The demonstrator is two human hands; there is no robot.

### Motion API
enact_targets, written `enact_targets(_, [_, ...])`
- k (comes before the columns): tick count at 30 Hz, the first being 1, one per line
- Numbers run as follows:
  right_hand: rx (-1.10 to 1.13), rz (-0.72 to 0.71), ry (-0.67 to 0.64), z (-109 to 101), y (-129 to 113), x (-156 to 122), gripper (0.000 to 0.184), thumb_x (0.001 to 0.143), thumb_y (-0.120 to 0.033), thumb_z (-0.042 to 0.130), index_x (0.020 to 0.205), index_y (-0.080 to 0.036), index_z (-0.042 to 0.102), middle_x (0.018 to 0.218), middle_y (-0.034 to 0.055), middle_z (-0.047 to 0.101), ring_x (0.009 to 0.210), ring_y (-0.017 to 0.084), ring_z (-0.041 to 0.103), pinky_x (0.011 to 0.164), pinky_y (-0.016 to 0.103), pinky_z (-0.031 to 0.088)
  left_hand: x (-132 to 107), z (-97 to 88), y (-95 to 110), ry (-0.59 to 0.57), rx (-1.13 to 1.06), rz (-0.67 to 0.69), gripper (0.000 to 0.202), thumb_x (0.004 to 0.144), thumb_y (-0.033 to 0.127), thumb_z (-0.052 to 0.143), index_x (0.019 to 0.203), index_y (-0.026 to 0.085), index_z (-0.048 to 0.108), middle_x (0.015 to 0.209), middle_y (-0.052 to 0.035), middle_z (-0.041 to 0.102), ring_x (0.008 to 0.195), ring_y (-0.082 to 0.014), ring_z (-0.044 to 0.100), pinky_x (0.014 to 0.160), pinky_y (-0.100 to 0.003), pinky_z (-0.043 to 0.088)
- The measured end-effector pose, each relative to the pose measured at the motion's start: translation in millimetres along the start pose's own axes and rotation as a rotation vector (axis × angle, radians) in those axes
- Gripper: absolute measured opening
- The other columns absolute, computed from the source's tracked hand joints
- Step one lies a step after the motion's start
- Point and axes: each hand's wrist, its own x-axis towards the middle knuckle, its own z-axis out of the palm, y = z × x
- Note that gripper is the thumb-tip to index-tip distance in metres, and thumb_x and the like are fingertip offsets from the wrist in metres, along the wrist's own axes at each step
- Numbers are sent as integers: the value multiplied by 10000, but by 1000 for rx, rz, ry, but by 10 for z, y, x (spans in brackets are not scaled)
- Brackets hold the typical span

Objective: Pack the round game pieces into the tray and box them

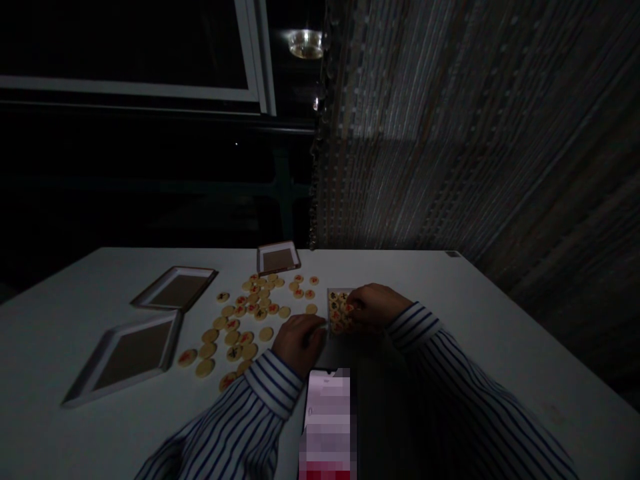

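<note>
Several round cream game discs [245,313] with red or black marks lie scattered on a white table [100,427]. A small box [338,308] near the middle holds more discs packed in rows. My right hand [375,307] rests over the box's right part, fingers curled onto a disc there. My left hand [300,340] lies just left of the box, fingers curled at its near corner; whether it holds anything is hidden. Both arms wear striped sleeves.
Two flat box trays [175,288] [127,357] lie at the left, a smaller one [278,257] at the back. A lit phone [327,420] lies between my forearms. A beaded curtain [450,133] hangs behind the table; the room is dark.
</note>
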Motion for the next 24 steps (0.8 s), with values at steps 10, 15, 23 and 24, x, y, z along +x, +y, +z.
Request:
enact_targets(10, [16,-12,-8,33,-8,-3,238,729,-346,462,827,-224,640,799,53,653,707,175,578,541,241,310,-11,18,-35,-29,-30,-14,214,739,215,504,902,198,642,877,-67,671,853,-199,592,770,-355,470])
enact_targets(15, [9,-5,-30,11,-19,-14,213,714,-343,484,793,-220,638,757,40,646,670,164,571,524,238,298,-10,13,-25,-21,-21,-16,210,742,217,506,901,196,641,873,-66,671,844,-193,593,765,-344,469])
enact_targets(23, [-4,-20,-45,-42,-45,-36,228,727,-280,452,825,-221,649,787,49,653,670,160,561,530,234,299,-5,9,-4,-20,-9,-16,201,745,221,499,886,191,639,866,-68,669,841,-195,591,766,-346,466])
enact_targets(24, [-5,-23,-44,-45,-49,-37,231,730,-276,445,824,-220,649,785,50,653,672,160,561,531,235,299,-5,8,-4,-21,-9,-17,202,744,221,500,887,191,640,866,-69,669,840,-195,591,767,-348,466])
